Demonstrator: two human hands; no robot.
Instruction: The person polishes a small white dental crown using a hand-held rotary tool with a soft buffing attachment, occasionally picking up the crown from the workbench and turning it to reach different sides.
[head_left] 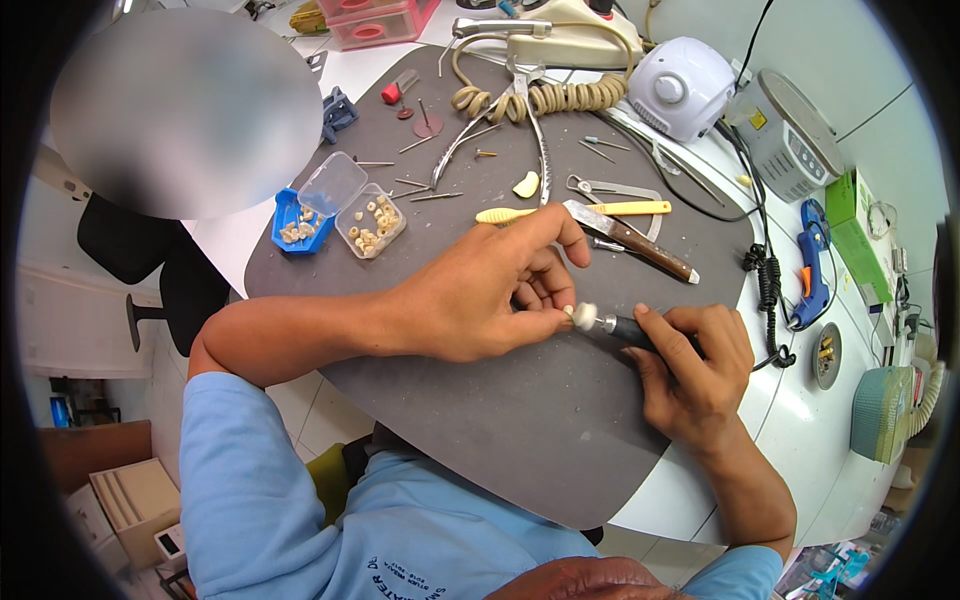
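Over the grey mat (480, 430), my left hand (480, 295) pinches a small ivory-coloured piece (568, 311), perhaps a tooth crown, mostly hidden by the fingertips. My right hand (695, 365) grips a dark rotary handpiece (632, 331), held much like a pen. Its white polishing tip (585, 317) meets or nearly meets the piece; I cannot tell which. Just beyond my left hand lie a brown-handled knife (640, 245) and a yellow toothbrush (640, 208). A clear box (398, 212) and a blue box (283, 205) hold several small tooth-like pieces.
Long pliers (544, 150), loose burs (437, 196) and a metal caliper (610, 187) lie farther back. Behind them are a coiled hose (580, 97) and a white knobbed machine (682, 82). Along the right stand a blue glue gun (815, 270) and a small dish (820, 372).
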